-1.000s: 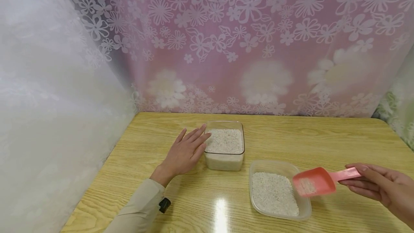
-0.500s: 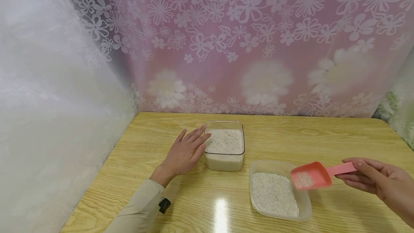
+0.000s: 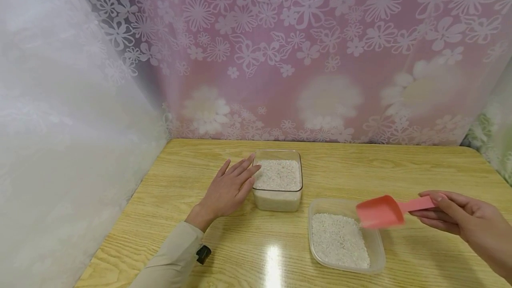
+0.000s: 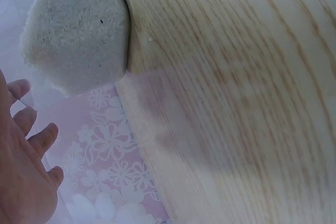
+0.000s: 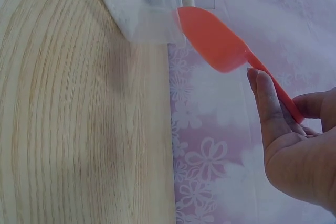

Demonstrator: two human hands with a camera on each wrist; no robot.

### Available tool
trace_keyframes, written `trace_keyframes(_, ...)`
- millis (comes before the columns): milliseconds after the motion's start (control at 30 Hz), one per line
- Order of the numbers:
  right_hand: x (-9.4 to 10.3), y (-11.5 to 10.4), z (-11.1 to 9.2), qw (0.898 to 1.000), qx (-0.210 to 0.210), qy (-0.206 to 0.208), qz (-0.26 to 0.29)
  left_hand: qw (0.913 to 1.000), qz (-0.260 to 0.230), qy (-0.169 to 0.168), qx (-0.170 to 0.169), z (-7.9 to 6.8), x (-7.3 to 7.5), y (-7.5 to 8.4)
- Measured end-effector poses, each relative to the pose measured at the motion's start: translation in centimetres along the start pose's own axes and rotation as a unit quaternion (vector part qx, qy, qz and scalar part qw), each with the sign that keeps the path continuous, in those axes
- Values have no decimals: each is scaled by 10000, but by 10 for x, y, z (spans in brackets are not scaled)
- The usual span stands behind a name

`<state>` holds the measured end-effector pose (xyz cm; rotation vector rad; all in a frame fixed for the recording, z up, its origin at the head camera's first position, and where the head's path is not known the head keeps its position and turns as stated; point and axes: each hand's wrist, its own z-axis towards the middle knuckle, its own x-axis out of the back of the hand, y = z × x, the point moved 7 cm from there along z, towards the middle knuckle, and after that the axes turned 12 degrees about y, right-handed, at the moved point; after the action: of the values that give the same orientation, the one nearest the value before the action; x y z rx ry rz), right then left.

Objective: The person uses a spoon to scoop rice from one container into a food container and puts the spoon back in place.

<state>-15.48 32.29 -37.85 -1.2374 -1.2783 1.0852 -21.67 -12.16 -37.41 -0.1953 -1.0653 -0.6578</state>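
My right hand (image 3: 466,223) pinches the handle of a pink scoop (image 3: 382,211) between thumb and fingers. The scoop tilts over the right side of a low clear plastic container (image 3: 378,252) that holds rice (image 3: 340,241). No grains show in the scoop's bowl; a small blur of them is at its lower edge. In the right wrist view the scoop (image 5: 212,40) shows its underside. With fingers extended, my left hand (image 3: 228,192) rests against the left rim of a taller clear box (image 3: 278,200) filled with rice. That rice (image 4: 79,30) shows through the wall in the left wrist view.
Both containers stand on a wood-grain table (image 3: 340,163), the taller one farther back and to the left. Behind the table's far edge hangs a pink flowered curtain (image 3: 260,79). A pale sheet (image 3: 80,146) hangs along the left side.
The right hand has moved up and a little left, tilting the scoop. Rice that lay in the scoop's bowl is gone from it. The left hand and both containers have stayed still.
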Motion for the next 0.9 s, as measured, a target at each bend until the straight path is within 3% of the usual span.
trace_keyframes(133, -4, -3, 0, 9984, 186, 159, -518, 10000, -13, -7, 23, 0, 0, 0)
trace_keyframes(367, -13, -11, -6, 9938, 676, 204, -857, 10000, -62, -22, 73, 0, 0, 0)
trace_keyframes(633, -22, -20, -13, 9749, 1450, 199, -1677, 10000, -17, 19, 42, 0, 1, 0)
trace_keyframes(800, -23, -27, -10, 9765, 1497, 219, -1536, 10000, -15, 15, 0, 0, 1, 1)
trace_keyframes(900, -24, -33, -4, 9867, 1430, 182, -745, 10000, -19, 7, -8, 0, 1, 1)
